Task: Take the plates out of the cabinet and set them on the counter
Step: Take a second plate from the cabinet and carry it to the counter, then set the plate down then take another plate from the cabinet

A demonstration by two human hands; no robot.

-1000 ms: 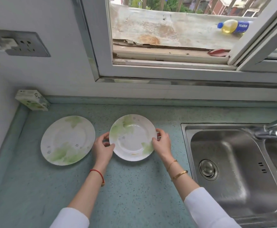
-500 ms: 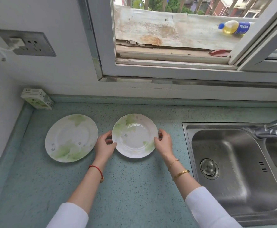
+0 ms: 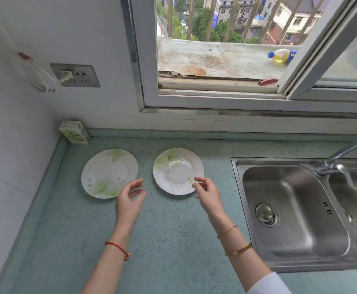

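Two white plates with green leaf prints lie flat on the speckled teal counter [image 3: 169, 234]. The larger plate [image 3: 108, 172] is on the left, the smaller, deeper plate [image 3: 177, 170] to its right. My left hand [image 3: 131, 200] hovers in front of the gap between them, fingers apart, holding nothing. My right hand [image 3: 207, 194] is at the near right rim of the smaller plate, fingers loosely curled and apart, gripping nothing. No cabinet is in view.
A steel sink [image 3: 296, 211] with a tap [image 3: 340, 160] fills the counter's right side. A small carton [image 3: 74, 132] stands in the back left corner. A wall socket [image 3: 75, 75] with a plugged cable is on the wall. The window [image 3: 215, 60] is open above.
Both hands have let go of the smaller plate and drawn back towards me; the plate now rests on the counter. The view has tilted upward.
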